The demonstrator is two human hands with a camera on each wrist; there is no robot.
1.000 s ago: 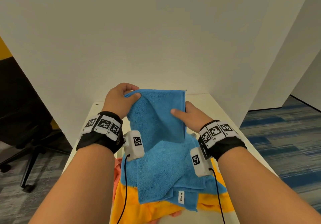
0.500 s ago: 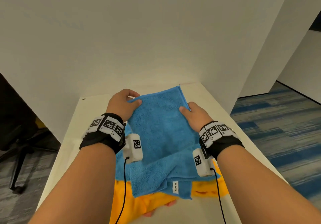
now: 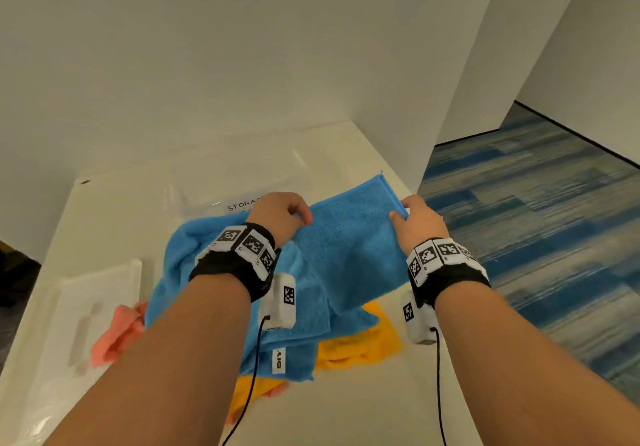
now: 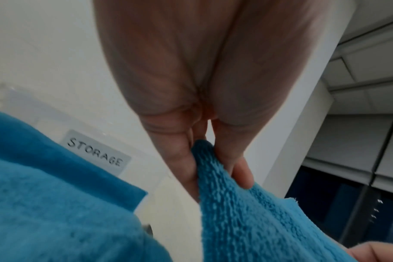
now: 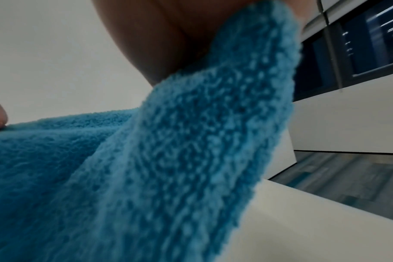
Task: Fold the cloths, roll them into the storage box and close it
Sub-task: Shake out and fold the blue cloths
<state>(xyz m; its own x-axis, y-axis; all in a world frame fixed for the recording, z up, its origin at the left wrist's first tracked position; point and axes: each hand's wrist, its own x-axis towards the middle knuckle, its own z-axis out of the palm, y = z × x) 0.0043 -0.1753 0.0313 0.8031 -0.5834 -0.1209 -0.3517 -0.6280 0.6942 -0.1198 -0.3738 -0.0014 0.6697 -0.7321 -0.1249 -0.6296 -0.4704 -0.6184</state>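
Note:
A blue cloth [image 3: 349, 251] is stretched between both hands just above the white table [image 3: 114, 210]. My left hand [image 3: 280, 213] pinches its left far edge; the left wrist view shows the blue cloth [image 4: 236, 212] caught between thumb and fingers [image 4: 182, 159]. My right hand [image 3: 415, 220] grips the right far edge, and the blue cloth [image 5: 191, 159] fills the right wrist view. Another blue cloth [image 3: 194, 248] lies bunched under my left arm. An orange cloth [image 3: 360, 345] and a pink cloth [image 3: 117, 331] lie beneath. The clear storage box [image 3: 239, 182], labelled STORAGE [image 4: 94, 153], stands behind.
A clear lid [image 3: 93, 307] lies at the left of the table. A white wall [image 3: 207, 64] rises right behind the table. Blue striped carpet [image 3: 540, 220] lies past the table's right edge.
Both hands have carried the blue cloth down and away from me, from held upright to nearly flat over the table. The camera has tipped down, bringing the storage box and lid into view.

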